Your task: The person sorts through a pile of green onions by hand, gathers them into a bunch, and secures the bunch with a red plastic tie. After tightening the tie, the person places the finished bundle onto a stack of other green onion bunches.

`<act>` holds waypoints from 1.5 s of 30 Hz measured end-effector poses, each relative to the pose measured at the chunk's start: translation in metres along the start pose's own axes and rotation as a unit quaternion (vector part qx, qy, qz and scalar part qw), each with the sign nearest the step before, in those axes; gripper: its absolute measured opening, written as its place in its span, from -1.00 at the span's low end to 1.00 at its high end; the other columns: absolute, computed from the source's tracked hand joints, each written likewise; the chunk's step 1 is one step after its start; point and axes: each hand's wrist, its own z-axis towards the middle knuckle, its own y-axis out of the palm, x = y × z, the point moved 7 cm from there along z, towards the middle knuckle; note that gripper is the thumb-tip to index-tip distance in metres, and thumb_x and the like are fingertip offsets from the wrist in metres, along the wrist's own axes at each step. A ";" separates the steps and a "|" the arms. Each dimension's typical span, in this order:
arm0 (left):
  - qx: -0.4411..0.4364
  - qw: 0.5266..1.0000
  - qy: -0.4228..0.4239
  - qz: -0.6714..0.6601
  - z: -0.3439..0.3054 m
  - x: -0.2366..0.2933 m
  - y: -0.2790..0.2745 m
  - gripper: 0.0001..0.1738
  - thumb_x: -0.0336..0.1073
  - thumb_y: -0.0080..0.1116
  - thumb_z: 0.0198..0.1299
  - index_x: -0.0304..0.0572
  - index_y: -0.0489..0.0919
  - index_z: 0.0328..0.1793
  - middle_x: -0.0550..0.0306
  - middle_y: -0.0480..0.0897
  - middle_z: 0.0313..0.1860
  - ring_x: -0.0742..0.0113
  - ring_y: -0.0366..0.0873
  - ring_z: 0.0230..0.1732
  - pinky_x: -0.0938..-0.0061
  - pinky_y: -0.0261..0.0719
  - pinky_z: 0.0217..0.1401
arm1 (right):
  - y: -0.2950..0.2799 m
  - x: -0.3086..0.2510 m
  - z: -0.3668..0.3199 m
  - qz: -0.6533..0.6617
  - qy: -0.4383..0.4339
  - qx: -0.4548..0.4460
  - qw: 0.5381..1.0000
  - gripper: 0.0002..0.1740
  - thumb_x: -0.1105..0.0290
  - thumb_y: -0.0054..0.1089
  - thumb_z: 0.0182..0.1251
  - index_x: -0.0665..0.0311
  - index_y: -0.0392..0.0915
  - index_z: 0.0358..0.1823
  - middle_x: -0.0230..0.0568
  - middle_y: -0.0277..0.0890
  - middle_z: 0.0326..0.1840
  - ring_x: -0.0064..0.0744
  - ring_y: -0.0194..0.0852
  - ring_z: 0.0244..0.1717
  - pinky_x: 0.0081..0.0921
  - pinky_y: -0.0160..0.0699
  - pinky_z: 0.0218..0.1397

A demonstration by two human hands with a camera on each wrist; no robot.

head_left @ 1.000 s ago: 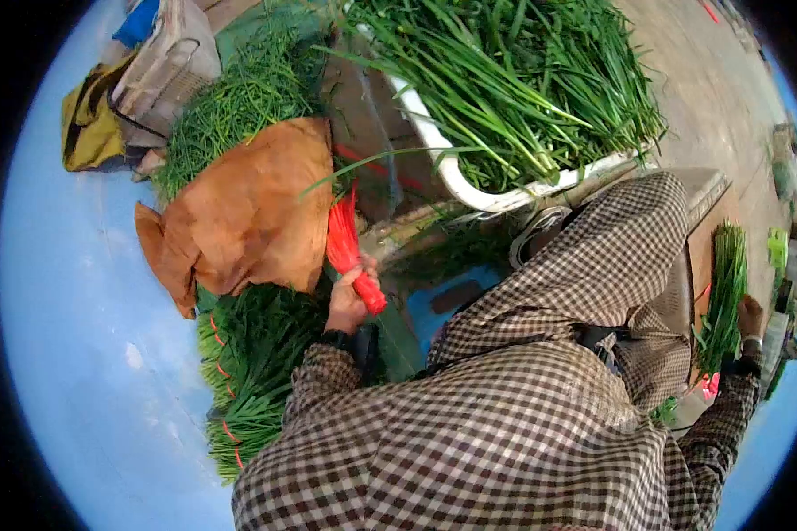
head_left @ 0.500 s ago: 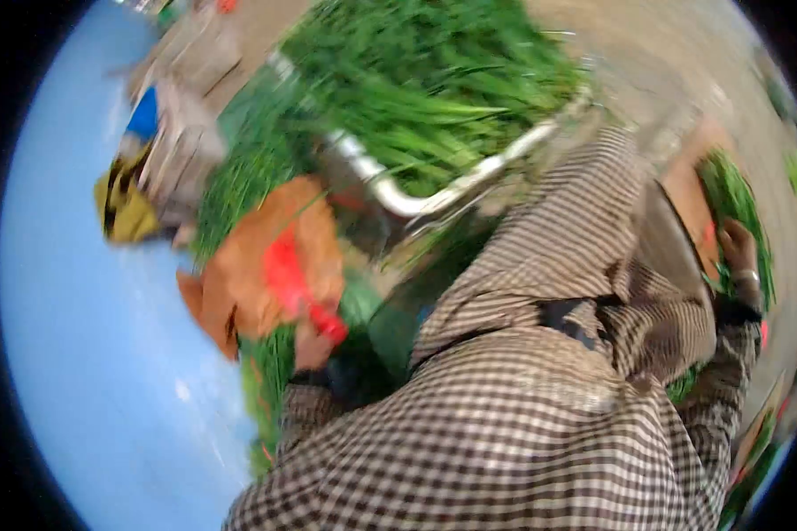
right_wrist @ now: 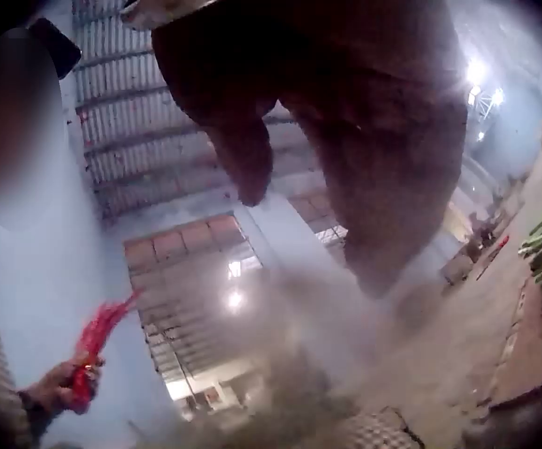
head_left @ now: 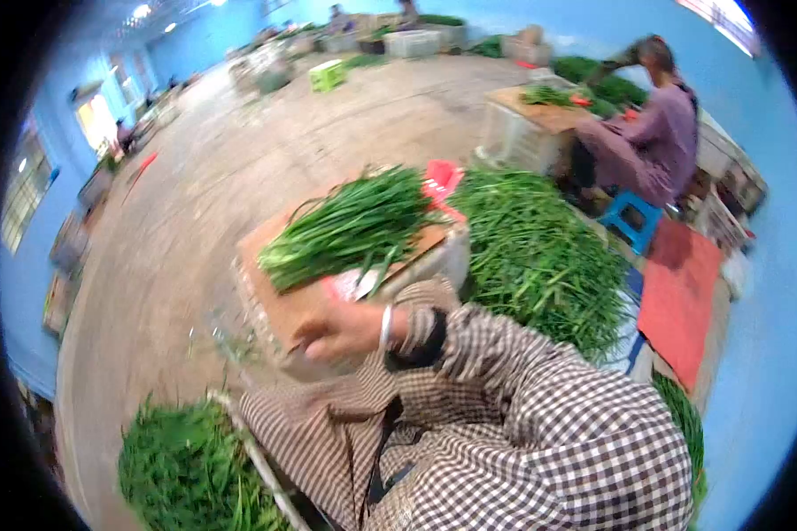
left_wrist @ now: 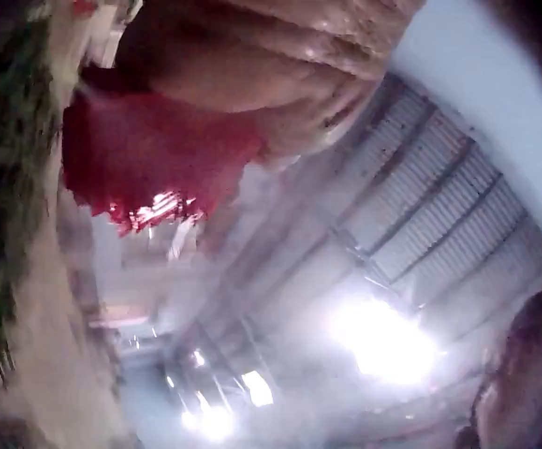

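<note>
My right hand (head_left: pixel 350 329), with a white bracelet at its wrist, hovers over the near edge of a wooden-topped stand (head_left: pixel 301 310). Its fingers are loosely bent and hold nothing; the right wrist view shows thumb and fingers apart. A bunch of long green chives (head_left: pixel 354 226) lies across the stand, just beyond that hand. Beside it are a red-and-white item (head_left: pixel 356 285) and a red piece (head_left: pixel 441 180). Outside the head view, my left hand (right_wrist: pixel 60 385) grips a bundle of red plastic strips (right_wrist: pixel 101 329). Those strips (left_wrist: pixel 159 150) fan out below the fingers in the left wrist view.
A big heap of greens (head_left: pixel 540 257) stands right of the stand, and another pile (head_left: pixel 186 469) sits at lower left. Farther right, a person (head_left: pixel 651 133) sits near a blue stool (head_left: pixel 630 221) and a red mat (head_left: pixel 682 292). A green stool (head_left: pixel 328 76) stands farther back.
The head view has swung right, so the left hand with the red strips has left it. My right hand, earlier at the chives, has come away from them toward me.
</note>
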 end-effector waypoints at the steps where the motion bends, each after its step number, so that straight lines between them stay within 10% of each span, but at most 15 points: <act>1: -0.047 0.999 -0.007 -0.005 0.004 0.003 0.029 -0.69 -0.14 0.08 0.19 -0.19 0.46 -0.07 0.24 0.46 -0.50 0.49 0.37 -0.64 0.61 0.32 -0.68 | 0.007 0.000 -0.009 0.092 0.046 0.017 0.995 -0.54 0.26 0.13 0.24 0.46 0.38 0.06 -0.08 0.51 -0.07 -0.36 0.47 -0.04 -0.41 0.46 0.05; 5: -0.324 0.940 -0.026 -0.108 -0.003 -0.019 0.199 -0.73 -0.17 0.08 0.20 -0.22 0.44 -0.15 0.28 0.39 -0.60 0.53 0.35 -0.69 0.67 0.30 -0.74 | 0.013 0.022 -0.035 0.359 0.112 0.073 0.924 -0.45 0.20 0.10 0.28 0.39 0.27 0.19 -0.14 0.43 0.10 -0.37 0.45 0.04 -0.42 0.47 0.07; 8: -0.434 0.898 -0.039 0.056 -0.050 -0.050 0.299 -0.74 -0.34 0.06 0.17 -0.32 0.41 -0.06 0.19 0.48 -0.52 0.49 0.36 -0.68 0.64 0.39 -0.68 | -0.014 0.047 -0.060 0.332 0.119 0.097 0.931 -0.45 0.20 0.05 0.32 0.38 0.24 0.22 -0.20 0.39 0.15 -0.35 0.42 0.10 -0.36 0.46 0.11; 13: -0.653 0.750 -0.006 0.102 -0.135 -0.088 0.380 -0.88 -0.39 0.06 0.18 -0.33 0.48 -0.31 0.17 0.54 -0.54 0.47 0.45 -0.62 0.59 0.38 -0.57 | -0.046 0.083 -0.137 0.495 0.049 0.369 0.785 -0.53 0.13 0.07 0.30 0.29 0.35 0.10 -0.21 0.48 0.03 -0.34 0.50 -0.02 -0.31 0.57 -0.04; 16: -0.723 0.688 -0.014 0.062 -0.155 -0.124 0.403 -0.81 -0.37 0.07 0.19 -0.32 0.44 -0.12 0.20 0.53 -0.47 0.46 0.45 -0.63 0.56 0.46 -0.60 | -0.063 0.070 -0.162 0.481 0.023 0.424 0.767 -0.52 0.15 0.12 0.26 0.27 0.35 0.11 -0.23 0.48 0.03 -0.31 0.51 -0.04 -0.27 0.56 -0.01; 28: -0.747 0.630 -0.198 0.079 -0.183 -0.183 0.431 -0.84 -0.32 0.07 0.21 -0.29 0.46 -0.32 0.18 0.52 -0.57 0.44 0.45 -0.66 0.59 0.42 -0.61 | -0.086 0.106 -0.202 0.434 0.049 0.480 0.761 -0.56 0.37 0.15 0.24 0.27 0.33 0.14 -0.16 0.48 0.03 -0.27 0.51 -0.03 -0.24 0.50 0.05; 45: -0.753 0.613 -0.217 0.098 -0.187 -0.179 0.428 -0.90 -0.38 0.04 0.21 -0.29 0.45 -0.27 0.16 0.51 -0.57 0.42 0.44 -0.65 0.60 0.42 -0.60 | -0.078 0.107 -0.204 0.468 0.074 0.458 0.752 -0.55 0.27 0.08 0.29 0.35 0.31 0.13 -0.02 0.49 -0.01 -0.17 0.53 -0.04 -0.23 0.53 0.06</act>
